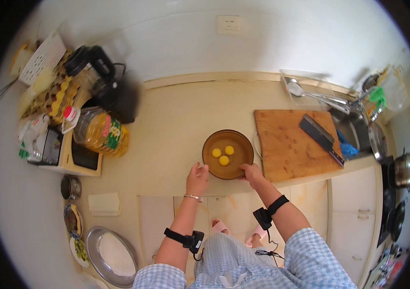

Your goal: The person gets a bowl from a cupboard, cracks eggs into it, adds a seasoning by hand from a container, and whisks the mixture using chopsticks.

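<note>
In front of me is a brown bowl (pixel 209 168) with three raw egg yolks (pixel 223 160) in clear egg white. My right hand (pixel 252 175) grips its near right rim, the thumb over the edge and the fingers underneath. Beside the near left rim is my left hand (pixel 197 177), its fingers apart and holding nothing. Whether its fingertips touch the bowl I cannot tell. Just right of the bowl lies a wooden cutting board (pixel 280 148) with a cleaver (pixel 317 132) on it.
A sink (pixel 353 124) lies beyond the board, with a clear tray (pixel 307 79) of ladles behind. At left stand a large cooking oil bottle (pixel 98 133), a black blender (pixel 112 90) and a microwave (pixel 85 157). A metal basin (pixel 93 249) of white powder sits lower left.
</note>
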`<state>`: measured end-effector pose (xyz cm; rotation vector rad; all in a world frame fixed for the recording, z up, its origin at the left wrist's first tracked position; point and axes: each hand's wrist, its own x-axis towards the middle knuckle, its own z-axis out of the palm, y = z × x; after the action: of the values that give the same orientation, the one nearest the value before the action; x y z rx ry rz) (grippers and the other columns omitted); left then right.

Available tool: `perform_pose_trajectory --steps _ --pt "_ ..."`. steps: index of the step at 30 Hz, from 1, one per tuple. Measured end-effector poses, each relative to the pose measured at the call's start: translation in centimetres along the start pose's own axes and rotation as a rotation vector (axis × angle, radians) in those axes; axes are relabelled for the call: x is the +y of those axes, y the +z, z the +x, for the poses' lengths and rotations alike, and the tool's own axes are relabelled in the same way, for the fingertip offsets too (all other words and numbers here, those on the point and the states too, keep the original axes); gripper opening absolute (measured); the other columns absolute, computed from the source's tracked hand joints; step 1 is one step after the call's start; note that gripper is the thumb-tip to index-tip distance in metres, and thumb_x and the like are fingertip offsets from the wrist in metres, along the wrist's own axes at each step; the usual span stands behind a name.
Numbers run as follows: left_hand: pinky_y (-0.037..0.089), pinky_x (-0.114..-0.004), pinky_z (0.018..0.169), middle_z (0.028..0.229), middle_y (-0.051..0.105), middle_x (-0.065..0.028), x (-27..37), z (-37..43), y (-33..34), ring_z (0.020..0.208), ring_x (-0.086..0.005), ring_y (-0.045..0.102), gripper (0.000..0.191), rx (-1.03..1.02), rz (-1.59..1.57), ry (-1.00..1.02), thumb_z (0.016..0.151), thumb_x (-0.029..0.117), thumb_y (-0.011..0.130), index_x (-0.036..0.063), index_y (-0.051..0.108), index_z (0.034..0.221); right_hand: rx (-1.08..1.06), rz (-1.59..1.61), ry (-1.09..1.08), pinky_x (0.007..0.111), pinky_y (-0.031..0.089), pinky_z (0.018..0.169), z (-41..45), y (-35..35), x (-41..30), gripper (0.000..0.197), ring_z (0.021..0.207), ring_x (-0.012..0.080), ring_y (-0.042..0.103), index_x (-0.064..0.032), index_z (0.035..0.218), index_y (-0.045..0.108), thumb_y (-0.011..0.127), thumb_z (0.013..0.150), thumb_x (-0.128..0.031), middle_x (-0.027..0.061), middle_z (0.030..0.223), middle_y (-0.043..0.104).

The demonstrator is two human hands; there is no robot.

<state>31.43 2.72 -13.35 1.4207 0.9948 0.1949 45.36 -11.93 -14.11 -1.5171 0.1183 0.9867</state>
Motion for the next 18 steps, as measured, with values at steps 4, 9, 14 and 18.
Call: perform_pose_trajectory --steps 4,9,14,18 --pt "0.046 -0.034 0.073 0.112 0.047 -0.0066 3.3 -3.7 1.7 0.094 -0.0173 0.051 0.053 -0.167 -0.228 -0.095 0.083 0.038 0.047 0.0054 0.033 0.122 0.004 0.073 0.016 0.029 0.049 0.052 -5.7 -3.7 -1.3 0.028 0.062 0.0219 0.058 0.0081 0.094 0.05 0.046 0.078 -0.014 0.0146 0.083 0.058" --pt "0.046 -0.036 0.077 0.115 0.045 -0.0063 5.9 -9.9 8.6 0.097 -0.0182 0.05 0.047 -0.503 -0.259 -0.099 0.086 0.036 0.04 0.0063 0.032 0.122 0.021 -0.075 -0.053 0.029 0.049 0.05 -13.6 -12.9 -1.3 0.029 0.061 0.0213 0.058 0.0078 0.093 0.052 0.046 0.078 -0.016 0.0141 0.078 0.059" --pt "0.047 -0.035 0.075 0.112 0.047 -0.0077 5.6 -17.1 18.8 0.097 -0.0181 0.05 0.041 -0.747 -0.131 -0.064 0.087 0.03 0.041 0.0038 0.035 0.118 0.131 -0.072 -0.111 0.028 0.046 0.045 -22.9 -22.9 1.0 0.027 0.049 0.0188 0.055 0.0079 0.084 0.052 0.044 0.076 -0.016 0.0125 0.066 0.056" --pt "0.047 -0.033 0.075 0.109 0.049 -0.0079 3.7 -21.8 28.5 0.095 -0.0178 0.052 0.039 -0.865 -0.012 -0.201 0.088 0.027 0.04 0.0021 0.036 0.117 0.252 -0.004 -0.157 0.028 0.047 0.046 -29.3 -32.1 4.8 0.03 0.049 0.0188 0.055 0.0075 0.081 0.052 0.04 0.08 -0.02 0.0121 0.064 0.057"
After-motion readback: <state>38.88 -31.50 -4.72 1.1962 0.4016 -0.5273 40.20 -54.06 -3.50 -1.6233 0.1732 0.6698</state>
